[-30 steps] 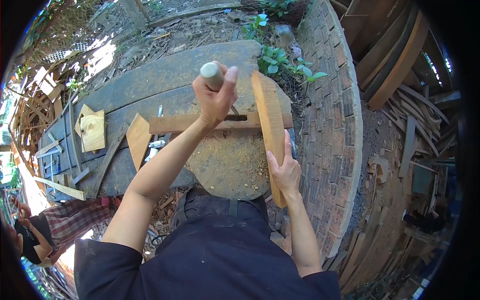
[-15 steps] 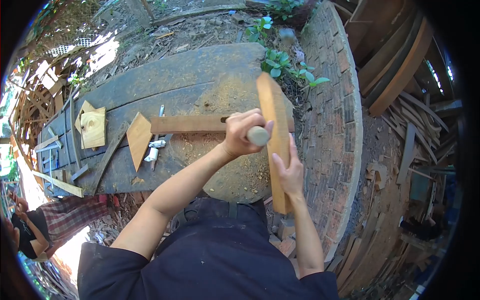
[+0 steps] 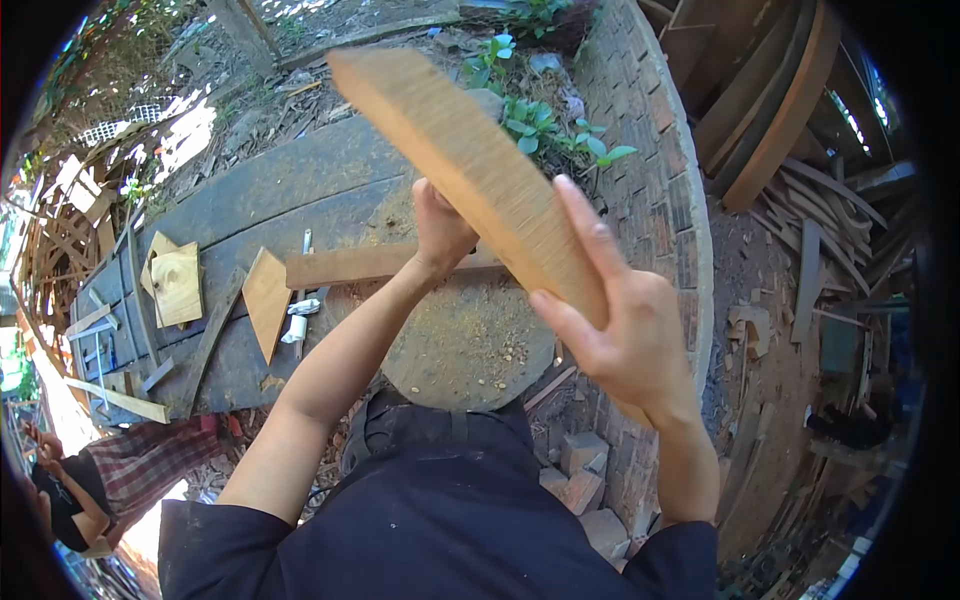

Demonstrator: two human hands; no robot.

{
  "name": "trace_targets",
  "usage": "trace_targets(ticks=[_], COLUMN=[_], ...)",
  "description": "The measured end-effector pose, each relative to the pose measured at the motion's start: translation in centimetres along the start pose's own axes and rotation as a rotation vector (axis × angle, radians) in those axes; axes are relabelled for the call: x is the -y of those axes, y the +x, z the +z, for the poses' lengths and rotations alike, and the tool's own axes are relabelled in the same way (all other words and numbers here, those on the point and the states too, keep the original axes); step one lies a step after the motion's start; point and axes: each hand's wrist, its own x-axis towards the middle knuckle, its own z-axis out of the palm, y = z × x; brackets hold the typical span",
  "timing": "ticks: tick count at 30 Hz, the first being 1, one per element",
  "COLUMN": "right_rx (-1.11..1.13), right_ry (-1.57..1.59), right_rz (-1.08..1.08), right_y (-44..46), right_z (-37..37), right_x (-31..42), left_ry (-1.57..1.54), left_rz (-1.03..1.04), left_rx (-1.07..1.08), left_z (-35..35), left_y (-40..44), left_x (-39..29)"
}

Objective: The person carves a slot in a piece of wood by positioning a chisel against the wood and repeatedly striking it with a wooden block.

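My right hand (image 3: 630,320) grips the lower part of a thick wooden beam (image 3: 480,170), thumb and fingers on its sides. Raised above the bench, the beam slants from far left to near right and is blurred at its far end. My left hand (image 3: 440,230) is a closed fist, partly covered by the beam. The chisel handle seen in that fist half a second ago is hidden now. Under the left hand lies a wooden workpiece (image 3: 350,265) across the bench; a slot cut in it is mostly hidden.
A dark plank bench (image 3: 330,165) carries wood chips, a kite-shaped board (image 3: 266,300), a pale board (image 3: 178,283) and a small white tube (image 3: 295,328). A brick wall (image 3: 660,190) runs along the right. Another person (image 3: 75,490) is at the far left.
My right hand has lifted the beam up toward the camera, and its far end has swung left over my left hand. My left hand has shifted slightly left and up in view.
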Motion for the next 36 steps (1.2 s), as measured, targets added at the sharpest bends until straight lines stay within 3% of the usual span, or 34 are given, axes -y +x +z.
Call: trace_targets(ticks=[1,3,4,5,7,8,12,14,17,18,19,20,21,25,27,28,30,31,33,36], right_rx=[0.011,-0.226,-0.386,-0.379,-0.133,-0.034,0.010,-0.203,-0.244,-0.247,-0.164,-0.077,-0.077,-0.093,-0.084,-0.062,-0.037,-0.024,0.009,-0.084], right_ry=[0.005,0.314,0.376,0.381,0.117,0.054,0.218,0.349,0.324,0.327,0.268,0.209,0.216,0.133,0.116,0.053,-0.011,-0.077,-0.139,-0.176], right_rz=[-0.004,-0.095,-0.298,-0.290,-0.008,0.064,0.119,-0.023,0.084,0.083,0.244,0.404,0.401,0.419,0.435,0.445,0.459,0.475,0.479,0.413], right_y=[0.1,0.2,1.1,0.9,0.6,1.1,1.3,0.9,-0.2,-0.7,-1.4,-1.9,-2.0,-2.4,-2.3,-2.6,-3.2,-3.5,-4.1,-4.0], right_z=[-0.2,-0.8,-0.4,-0.1,0.2,0.7,1.2,4.6,9.2,10.0,10.6,11.2,11.7,12.4,12.3,12.5,12.8,12.9,13.3,14.2], right_x=[0.4,1.5,1.1,1.0,0.8,0.0,-2.3,-5.6,-10.2,-10.8,-11.1,-11.5,-11.8,-11.8,-11.6,-11.7,-11.2,-10.6,-10.1,-10.5], left_ry=[0.012,0.116,0.209,0.212,0.045,0.135,-0.053,0.060,0.040,0.020,0.022,-0.164,-0.351,-0.430,-0.516,-0.522,-0.664,-0.662,-0.560,-0.535], left_rz=[-0.025,-0.065,-0.091,-0.102,-0.093,-0.014,-0.093,-0.347,-0.206,-0.243,-0.242,-0.342,-0.437,-0.447,-0.528,-0.520,-0.756,-0.762,-0.503,-0.446], left_rx=[-0.022,0.029,0.079,0.080,0.000,0.016,-0.044,-0.051,-0.167,-0.216,-0.214,-0.324,-0.433,-0.589,-0.831,-0.832,-1.198,-1.201,-1.007,-0.904], left_z=[-0.3,-1.0,-1.1,-1.0,-0.5,-0.7,-0.4,-0.7,-1.3,-2.0,-2.8,-3.8,-4.6,-6.7,-8.3,-9.8,-11.9,-12.0,-13.1,-12.8], left_y=[-0.4,-0.5,-0.5,-0.7,-0.4,-0.5,-0.3,-0.2,0.3,0.7,1.1,1.6,1.9,0.7,0.0,-0.6,-1.7,-1.8,-1.4,0.4], left_x=[0.0,0.1,-0.1,-0.3,-1.0,-1.1,-1.0,-1.0,0.6,1.7,1.5,1.3,1.2,1.8,2.7,3.7,4.6,4.2,2.4,-0.5])
